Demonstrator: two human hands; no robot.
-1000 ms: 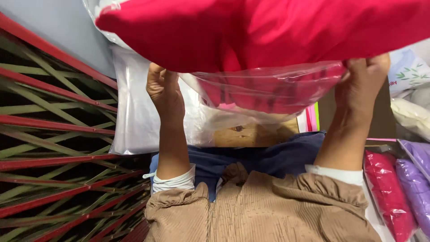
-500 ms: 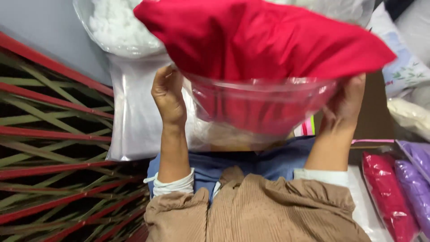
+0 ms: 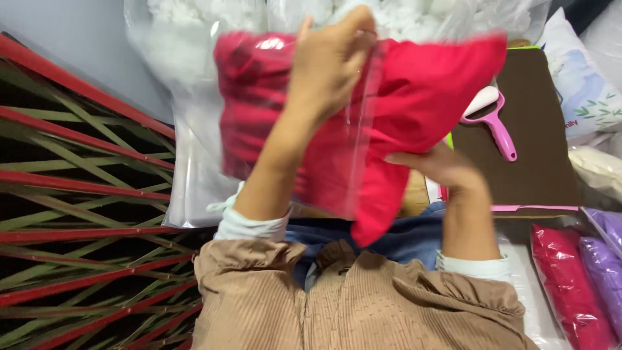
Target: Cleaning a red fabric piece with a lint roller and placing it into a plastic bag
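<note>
Here the left hand (image 3: 330,61) pinches the edge of the clear plastic bag (image 3: 291,129) at its top. The red cushion (image 3: 427,104) sits half inside it, and the right hand (image 3: 440,165) grips the cushion from beneath.

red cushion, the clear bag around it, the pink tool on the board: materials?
Red cushion: matte woven fabric, probably; soft folds, no shine.
Clear bag: thin glossy plastic film; see-through, with glare spots. The left hand grips it.
Pink tool: likely smooth hard plastic; rigid handle, white head.
</note>
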